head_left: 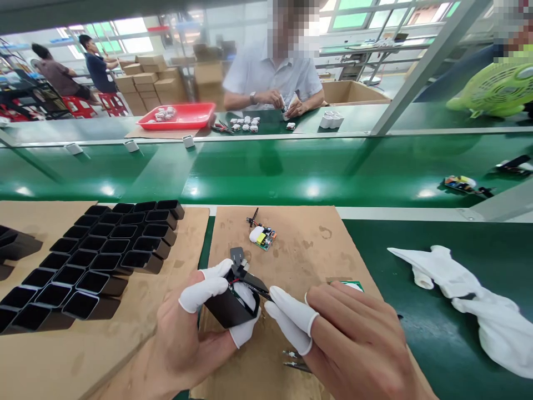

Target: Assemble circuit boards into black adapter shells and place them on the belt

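My left hand [195,322], with white finger cots on its fingertips, is closed round a black plastic housing [229,305] tilted over the cardboard. Something white shows inside its open end, and a black plug-like part [237,255] sticks up from the rim. My right hand [333,328], also in finger cots, pinches the end of a flat black piece [255,282] at the opening. The fingertips partly hide that piece. Beyond the housing lies a circuit board [263,237] with yellow and white parts and a black lead. Thin dark metal-tipped prongs [296,366] show under my right hand.
Rows of open black housings [100,261] stand on cardboard at left. A white cloth [462,289] lies at right. Past the green belt [250,172], a co-worker [272,83] handles small white parts near a red tray [179,116]. Another circuit board [460,183] rests on the belt.
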Action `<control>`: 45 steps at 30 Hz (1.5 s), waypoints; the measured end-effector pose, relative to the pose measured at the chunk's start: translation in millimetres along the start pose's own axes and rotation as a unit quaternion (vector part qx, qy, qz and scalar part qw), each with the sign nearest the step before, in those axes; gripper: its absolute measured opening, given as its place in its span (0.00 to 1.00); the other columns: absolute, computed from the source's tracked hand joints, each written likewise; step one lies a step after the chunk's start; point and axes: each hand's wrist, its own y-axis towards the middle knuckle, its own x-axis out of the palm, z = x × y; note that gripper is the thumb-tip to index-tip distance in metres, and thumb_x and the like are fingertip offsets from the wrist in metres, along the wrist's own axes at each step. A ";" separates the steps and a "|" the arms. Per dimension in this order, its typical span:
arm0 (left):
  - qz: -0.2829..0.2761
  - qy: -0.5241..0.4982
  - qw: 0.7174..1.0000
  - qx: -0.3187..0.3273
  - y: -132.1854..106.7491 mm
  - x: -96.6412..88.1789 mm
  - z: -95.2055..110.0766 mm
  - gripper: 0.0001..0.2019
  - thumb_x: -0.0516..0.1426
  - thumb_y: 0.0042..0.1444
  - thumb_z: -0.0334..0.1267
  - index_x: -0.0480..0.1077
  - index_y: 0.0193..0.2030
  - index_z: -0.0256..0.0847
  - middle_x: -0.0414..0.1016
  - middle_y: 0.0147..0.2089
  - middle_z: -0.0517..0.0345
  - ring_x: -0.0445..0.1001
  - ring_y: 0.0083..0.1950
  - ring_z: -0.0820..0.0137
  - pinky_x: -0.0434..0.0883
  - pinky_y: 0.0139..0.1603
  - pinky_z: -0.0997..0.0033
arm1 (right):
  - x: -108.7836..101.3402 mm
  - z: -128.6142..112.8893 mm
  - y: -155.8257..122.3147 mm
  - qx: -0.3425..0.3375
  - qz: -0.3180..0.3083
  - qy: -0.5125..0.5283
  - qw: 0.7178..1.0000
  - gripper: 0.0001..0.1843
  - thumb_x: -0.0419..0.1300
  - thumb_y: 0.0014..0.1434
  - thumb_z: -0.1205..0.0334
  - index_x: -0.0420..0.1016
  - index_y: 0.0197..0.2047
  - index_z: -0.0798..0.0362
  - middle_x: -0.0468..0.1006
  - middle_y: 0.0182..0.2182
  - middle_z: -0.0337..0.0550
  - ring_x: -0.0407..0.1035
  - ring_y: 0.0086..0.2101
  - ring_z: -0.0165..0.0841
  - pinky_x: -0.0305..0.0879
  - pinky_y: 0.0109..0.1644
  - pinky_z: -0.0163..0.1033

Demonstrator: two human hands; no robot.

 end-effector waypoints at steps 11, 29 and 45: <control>-0.001 0.003 1.000 0.003 -4.7 -1.0 -3.1 0.26 0.70 0.59 0.28 0.69 0.59 0.47 0.90 0.50 0.46 0.93 0.47 0.55 0.90 0.45 0.62 | -2.9 0.1 6.8 -0.012 -0.018 0.007 1.000 0.22 0.58 0.67 0.83 0.63 0.28 0.48 0.64 0.24 0.33 0.49 0.27 0.33 0.48 0.32 0.43; 0.037 0.032 0.999 0.007 -17.7 2.1 -8.5 0.31 0.74 0.53 0.27 0.71 0.59 0.48 0.90 0.54 0.45 0.94 0.49 0.53 0.92 0.49 0.59 | -1.8 -1.6 3.3 -0.010 -0.022 0.006 1.000 0.23 0.60 0.70 0.80 0.66 0.27 0.49 0.63 0.23 0.32 0.50 0.26 0.32 0.48 0.32 0.44; 0.073 0.066 0.995 0.027 -2.0 -1.5 -5.4 0.35 0.77 0.50 0.32 0.70 0.61 0.56 0.91 0.48 0.60 0.94 0.42 0.54 0.93 0.42 0.62 | -2.2 0.1 3.3 0.000 0.004 0.010 1.000 0.23 0.62 0.72 0.79 0.69 0.27 0.49 0.63 0.22 0.32 0.48 0.25 0.32 0.46 0.31 0.45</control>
